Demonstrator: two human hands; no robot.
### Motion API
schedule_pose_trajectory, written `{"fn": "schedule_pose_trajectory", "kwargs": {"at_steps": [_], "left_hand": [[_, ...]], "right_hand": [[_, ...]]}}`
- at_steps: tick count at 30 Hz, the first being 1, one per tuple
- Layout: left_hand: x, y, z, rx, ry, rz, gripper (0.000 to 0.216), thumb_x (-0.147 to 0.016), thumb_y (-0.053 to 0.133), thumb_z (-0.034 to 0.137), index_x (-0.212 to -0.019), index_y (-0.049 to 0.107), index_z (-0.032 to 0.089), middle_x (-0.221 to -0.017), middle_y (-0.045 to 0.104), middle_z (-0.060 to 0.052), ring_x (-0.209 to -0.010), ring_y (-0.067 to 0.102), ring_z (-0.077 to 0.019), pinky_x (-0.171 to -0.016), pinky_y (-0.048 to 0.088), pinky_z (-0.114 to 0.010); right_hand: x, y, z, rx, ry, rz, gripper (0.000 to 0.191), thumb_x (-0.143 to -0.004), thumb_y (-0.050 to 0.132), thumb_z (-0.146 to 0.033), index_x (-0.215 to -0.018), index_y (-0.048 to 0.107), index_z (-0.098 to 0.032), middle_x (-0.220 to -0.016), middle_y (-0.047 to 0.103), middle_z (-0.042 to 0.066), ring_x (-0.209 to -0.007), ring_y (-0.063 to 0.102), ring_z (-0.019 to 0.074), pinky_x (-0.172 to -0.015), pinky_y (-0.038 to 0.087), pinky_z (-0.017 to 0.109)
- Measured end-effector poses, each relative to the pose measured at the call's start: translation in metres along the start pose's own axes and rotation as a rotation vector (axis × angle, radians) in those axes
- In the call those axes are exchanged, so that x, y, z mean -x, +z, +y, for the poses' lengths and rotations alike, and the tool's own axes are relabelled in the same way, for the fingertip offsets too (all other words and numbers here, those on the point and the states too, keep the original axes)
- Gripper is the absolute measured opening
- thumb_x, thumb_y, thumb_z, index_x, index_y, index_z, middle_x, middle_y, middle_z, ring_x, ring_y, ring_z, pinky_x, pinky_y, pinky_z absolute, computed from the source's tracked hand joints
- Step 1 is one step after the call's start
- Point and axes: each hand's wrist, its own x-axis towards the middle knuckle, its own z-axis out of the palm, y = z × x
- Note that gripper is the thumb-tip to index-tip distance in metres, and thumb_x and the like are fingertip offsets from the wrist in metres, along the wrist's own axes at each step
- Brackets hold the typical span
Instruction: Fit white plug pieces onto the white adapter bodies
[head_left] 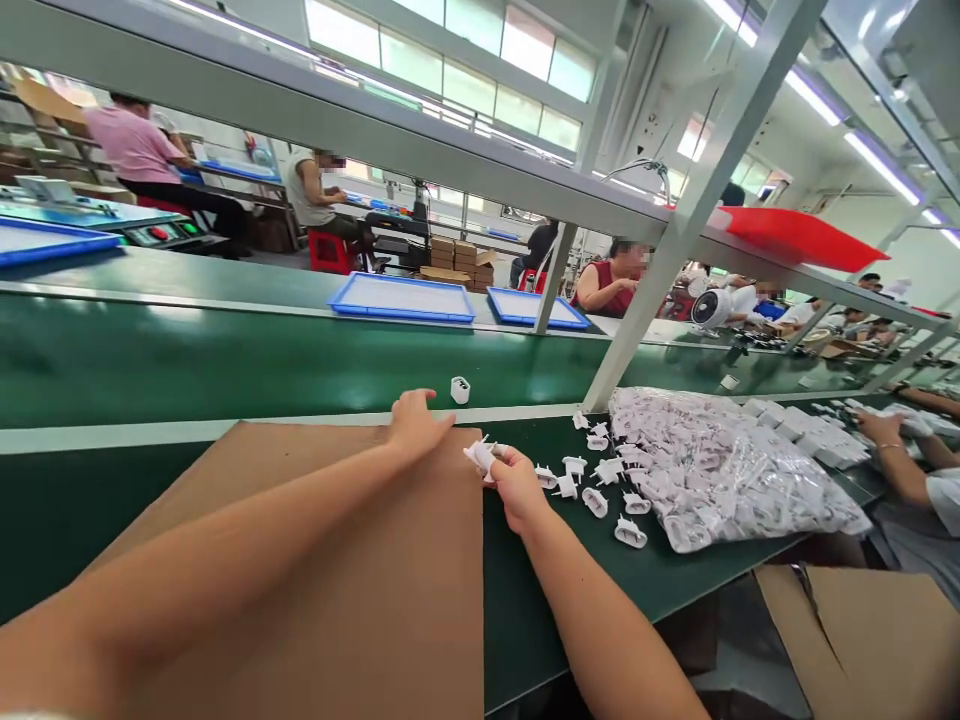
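Note:
My left hand (418, 425) reaches over the far edge of a brown cardboard sheet (360, 590). Its fingers are apart and nothing shows in them. Just beyond it, a white plug housing (460, 390) stands on the green conveyor belt (225, 360). My right hand (517, 485) pinches a white plug part (481, 455) with thin pins, above the sheet's right corner; it may be more than one piece. Several similar white plug parts (595, 502) lie loose on the green table to the right of that hand.
A clear plastic bag (735, 480) full of white parts lies at right. A metal post (637, 290) rises behind the loose parts. Blue trays (405, 297) sit beyond the belt. A co-worker's hand (881, 428) is at far right, near an open cardboard box (877, 630).

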Motion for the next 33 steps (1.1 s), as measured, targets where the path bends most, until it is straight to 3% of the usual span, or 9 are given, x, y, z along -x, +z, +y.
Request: {"fn": "schedule_pose_trajectory", "kwargs": {"at_steps": [5,11,14,17,22,25,27,29,33], "left_hand": [[-0.051,0.018,0.02,-0.062,-0.139,0.01,0.081,-0.068,0.074,0.06,-0.127,0.054,0.01,-0.138,0.055,-0.027,-0.132,0.047,-0.0442,-0.104,0.043,-0.052],[-0.065,0.023,0.015,-0.035,-0.067,-0.066,0.04,-0.084,0.059,0.038,-0.117,0.065,0.018,-0.122,0.069,-0.02,-0.118,0.061,-0.0382,-0.094,0.049,-0.046],[-0.046,0.011,0.007,0.027,0.135,-0.161,0.04,-0.085,0.054,0.031,-0.121,0.065,0.022,-0.122,0.071,-0.009,-0.111,0.066,-0.0284,-0.093,0.05,-0.035],[-0.006,-0.008,-0.007,0.084,0.34,-0.294,0.039,-0.084,0.054,0.036,-0.119,0.068,0.025,-0.114,0.075,0.0,-0.099,0.069,-0.0211,-0.087,0.05,-0.026],[0.066,-0.035,-0.034,0.074,0.612,-0.399,0.038,-0.086,0.054,0.039,-0.117,0.069,0.023,-0.106,0.076,-0.005,-0.098,0.067,-0.0253,-0.087,0.049,-0.033],[0.089,-0.035,-0.044,0.207,0.546,-0.486,0.045,-0.086,0.057,0.042,-0.128,0.063,0.025,-0.11,0.074,-0.006,-0.098,0.067,-0.0254,-0.085,0.05,-0.033],[0.094,-0.029,-0.048,0.364,0.44,-0.467,0.055,-0.081,0.065,0.046,-0.132,0.059,0.024,-0.116,0.07,-0.008,-0.097,0.066,-0.0246,-0.082,0.052,-0.033],[0.094,-0.023,-0.051,0.438,0.368,-0.427,0.052,-0.077,0.07,0.05,-0.119,0.064,0.021,-0.108,0.069,-0.008,-0.089,0.064,-0.0233,-0.077,0.052,-0.033],[0.091,-0.019,-0.051,0.424,0.383,-0.431,0.033,-0.078,0.067,0.052,-0.087,0.068,0.02,-0.084,0.066,-0.003,-0.078,0.06,-0.0209,-0.068,0.046,-0.031]], "right_hand": [[0.0,-0.005,-0.007,-0.057,0.081,-0.015,0.036,-0.054,0.087,-0.035,-0.079,0.067,-0.018,-0.077,0.069,0.001,-0.066,0.062,0.0122,-0.064,0.049,0.025],[0.002,-0.005,-0.009,-0.117,0.087,-0.019,0.04,-0.047,0.09,-0.032,-0.078,0.068,-0.019,-0.078,0.07,0.001,-0.068,0.064,0.0141,-0.064,0.051,0.026],[0.002,-0.007,-0.01,-0.021,-0.039,0.046,0.037,-0.05,0.089,-0.035,-0.077,0.07,-0.018,-0.078,0.071,0.002,-0.068,0.061,0.0133,-0.063,0.048,0.026],[0.004,-0.009,-0.013,0.092,-0.219,0.11,0.038,-0.055,0.087,-0.037,-0.084,0.074,-0.017,-0.084,0.073,0.003,-0.07,0.058,0.0128,-0.062,0.044,0.026],[0.014,-0.007,-0.015,0.316,-0.356,0.062,0.039,-0.068,0.082,-0.041,-0.1,0.076,-0.02,-0.095,0.074,0.005,-0.074,0.059,0.016,-0.064,0.045,0.029],[0.022,-0.002,-0.012,0.56,-0.515,-0.061,0.025,-0.079,0.075,-0.041,-0.098,0.077,-0.024,-0.1,0.073,0.005,-0.088,0.061,0.0195,-0.079,0.049,0.035],[0.026,0.0,-0.009,0.738,-0.65,-0.139,0.017,-0.084,0.071,-0.036,-0.097,0.078,-0.026,-0.099,0.072,0.005,-0.097,0.059,0.0215,-0.089,0.047,0.037],[0.028,0.002,-0.007,0.863,-0.748,-0.2,0.015,-0.087,0.067,-0.029,-0.099,0.077,-0.028,-0.096,0.071,0.005,-0.099,0.058,0.0222,-0.092,0.046,0.039],[0.029,0.003,-0.004,0.965,-0.796,-0.249,0.023,-0.088,0.064,-0.019,-0.105,0.076,-0.028,-0.098,0.07,0.005,-0.098,0.056,0.0225,-0.09,0.046,0.037]]}}
